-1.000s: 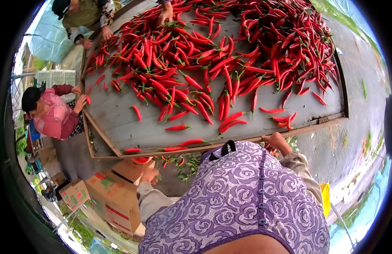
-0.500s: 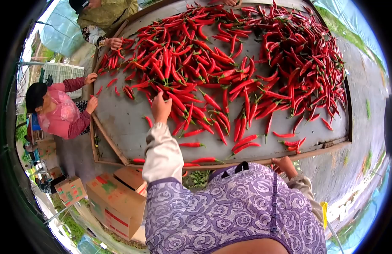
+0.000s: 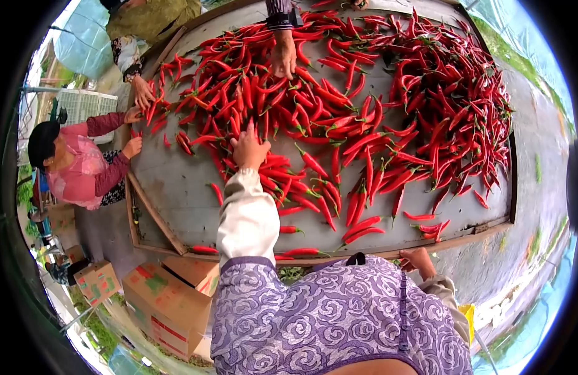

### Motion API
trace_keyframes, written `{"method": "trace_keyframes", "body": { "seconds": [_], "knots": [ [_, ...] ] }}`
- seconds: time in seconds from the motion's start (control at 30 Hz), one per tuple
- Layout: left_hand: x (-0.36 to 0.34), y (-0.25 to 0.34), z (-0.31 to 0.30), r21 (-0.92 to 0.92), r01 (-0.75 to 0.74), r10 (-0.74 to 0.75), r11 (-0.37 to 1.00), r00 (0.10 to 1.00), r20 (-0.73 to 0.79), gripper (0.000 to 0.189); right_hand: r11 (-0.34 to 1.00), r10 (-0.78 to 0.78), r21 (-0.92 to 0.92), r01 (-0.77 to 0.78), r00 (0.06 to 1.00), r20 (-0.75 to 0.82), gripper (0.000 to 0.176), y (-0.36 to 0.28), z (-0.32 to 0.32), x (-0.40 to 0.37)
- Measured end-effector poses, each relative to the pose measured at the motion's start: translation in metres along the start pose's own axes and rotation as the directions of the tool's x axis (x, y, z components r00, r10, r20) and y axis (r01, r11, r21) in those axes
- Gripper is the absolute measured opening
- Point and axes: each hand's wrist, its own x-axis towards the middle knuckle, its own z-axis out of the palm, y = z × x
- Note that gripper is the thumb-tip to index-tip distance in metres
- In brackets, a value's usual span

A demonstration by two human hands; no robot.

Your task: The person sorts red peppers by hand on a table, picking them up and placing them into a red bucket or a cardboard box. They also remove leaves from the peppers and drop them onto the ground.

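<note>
Red chili peppers (image 3: 339,119) with green stems are heaped and scattered over a grey, wood-framed table (image 3: 182,187). My left hand (image 3: 250,152) lies over the near side of the middle heap, its index finger stretched out onto the peppers and the other fingers partly hidden from above. I see no pepper held in it. Down at the table's near wooden rim (image 3: 364,254), my right hand (image 3: 417,259) has its fingers curled against the wood. A few loose peppers (image 3: 364,230) lie between my hands.
A co-worker in pink (image 3: 79,162) has both hands at the left edge. Another person's hand (image 3: 143,94) touches peppers there, and a third person's hand (image 3: 284,56) reaches in from the far side. Cardboard boxes (image 3: 170,306) stand at lower left.
My left hand has moved slightly right and farther into the heap, its index finger now extended. A co-worker's arm has come in from the far side. My right hand stays at the rim.
</note>
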Motion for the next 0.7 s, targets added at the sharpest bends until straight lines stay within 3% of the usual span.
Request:
{"method": "trace_keyframes", "body": {
  "seconds": [0.13, 0.2, 0.3, 0.33, 0.43, 0.47, 0.53, 0.57, 0.6, 0.7],
  "knots": [
    [-0.063, -0.034, -0.008, -0.042, 0.059, -0.062, 0.997, 0.995, -0.081, 0.075, 0.999, -0.001, -0.049, 0.002, 1.000, 0.016, 0.037, -0.004, 0.000, -0.004],
    [-0.076, -0.068, -0.011, -0.227, 0.101, -0.146, 0.969, 0.971, -0.190, 0.073, 0.998, -0.006, -0.066, 0.007, 1.000, 0.007, 0.038, -0.003, 0.000, -0.006],
    [-0.069, -0.144, 0.016, -0.736, -0.010, -0.377, 0.677, 0.854, -0.358, 0.066, 0.999, -0.024, -0.042, 0.023, 1.000, -0.002, 0.038, 0.001, -0.001, -0.005],
    [-0.068, -0.164, 0.011, -0.832, 0.007, -0.447, 0.554, 0.846, -0.291, 0.069, 0.999, -0.028, -0.047, 0.028, 1.000, 0.001, 0.038, 0.000, -0.001, -0.005],
    [-0.068, -0.195, -0.007, -0.859, 0.068, -0.507, 0.508, 0.829, -0.234, 0.070, 0.999, -0.020, -0.030, 0.021, 1.000, 0.007, 0.040, -0.003, -0.002, -0.006],
    [-0.064, -0.195, -0.010, -0.859, 0.066, -0.508, 0.508, 0.828, -0.237, 0.070, 1.000, -0.015, -0.024, 0.015, 1.000, 0.017, 0.040, -0.004, -0.002, -0.008],
    [-0.059, -0.170, -0.040, -0.437, 0.192, -0.387, 0.879, 0.823, -0.415, 0.069, 1.000, -0.013, -0.018, 0.013, 1.000, 0.025, 0.040, -0.005, -0.004, -0.009],
    [-0.053, -0.154, -0.046, -0.239, 0.167, -0.268, 0.956, 0.829, -0.491, 0.069, 1.000, 0.008, -0.024, -0.006, 0.999, 0.045, 0.040, -0.004, -0.006, -0.007],
    [-0.045, -0.132, -0.056, -0.243, 0.165, -0.268, 0.956, 0.827, -0.495, 0.069, 0.999, 0.026, -0.030, -0.024, 0.998, 0.063, 0.040, -0.006, -0.006, -0.006],
    [-0.002, -0.089, -0.059, -0.013, 0.098, -0.093, 0.995, 0.883, -0.460, 0.039, 0.999, 0.042, -0.027, -0.040, 0.997, 0.063, 0.039, -0.010, -0.004, -0.008]
  ]
}}
